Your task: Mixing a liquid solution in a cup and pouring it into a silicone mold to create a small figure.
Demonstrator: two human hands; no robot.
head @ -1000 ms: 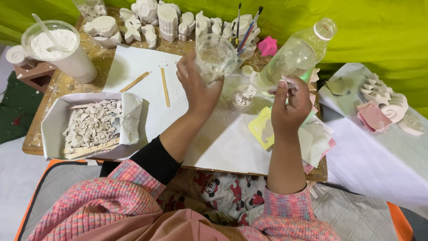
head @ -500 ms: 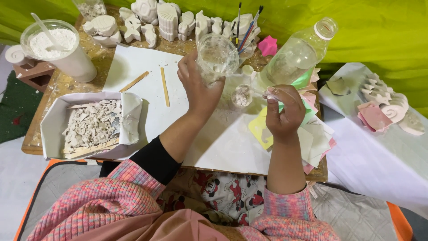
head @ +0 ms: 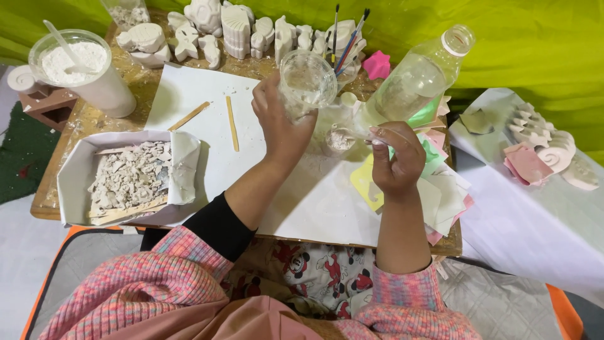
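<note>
Left hand (head: 280, 123) grips clear cup (head: 307, 80), raised beside clenched right hand (head: 396, 160).

A lime-green cloth (head: 535, 56) backs a brown wooden table (head: 135, 79) covered with white paper sheets (head: 207, 126) and white plaster shapes (head: 236, 28). The sweater sleeve (head: 145, 283) is knitted in pink, blue and cream stripes. A bright pink star (head: 377, 65) lies near pastel yellow, green and pink paper pieces (head: 440, 182).

clear plastic cup (head: 307, 80) | upright, raised above table | white residue inside
</note>
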